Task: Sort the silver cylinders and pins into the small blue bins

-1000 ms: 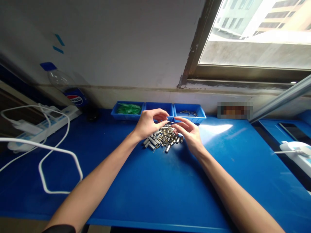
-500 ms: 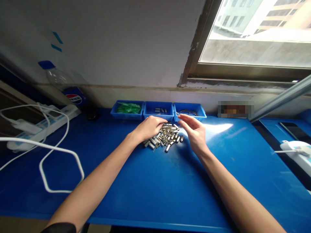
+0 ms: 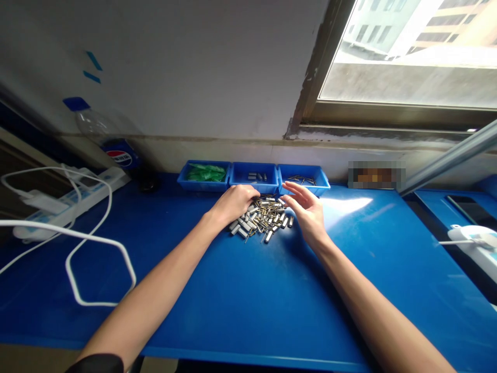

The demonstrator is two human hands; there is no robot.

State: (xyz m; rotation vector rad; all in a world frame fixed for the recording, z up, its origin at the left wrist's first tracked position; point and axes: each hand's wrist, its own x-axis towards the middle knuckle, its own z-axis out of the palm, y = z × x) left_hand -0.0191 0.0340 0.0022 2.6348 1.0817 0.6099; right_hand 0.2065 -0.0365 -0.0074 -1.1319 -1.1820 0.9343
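A pile of small metal parts (image 3: 267, 220), silvery blocks mixed with thin brass-coloured pins, lies mid-table. My left hand (image 3: 237, 203) reaches over its back left edge, fingers curled down and pressed together; whatever is under the fingertips is hidden. Just right of the pile hovers my right hand (image 3: 308, 211), thumb and fingers apart, with nothing visible between them. Behind the hands stand three blue bins in a row: the left bin (image 3: 186, 182) has green pieces, the middle bin (image 3: 235, 178) a few silvery blocks, the right bin (image 3: 320, 173) several thin pins.
A blue table (image 3: 248, 305) runs up to the wall. At the left are a cola bottle (image 3: 118, 153), a power strip (image 3: 39, 223) and a looping white cable (image 3: 97, 241). On the right, a blurred-out item (image 3: 376, 175), another power strip (image 3: 476, 248) and a phone (image 3: 471, 210) appear.
My left hand has shifted slightly left along the pile. A thin piece at my right fingertips no longer shows there; the right fingers are now spread and slightly further left.
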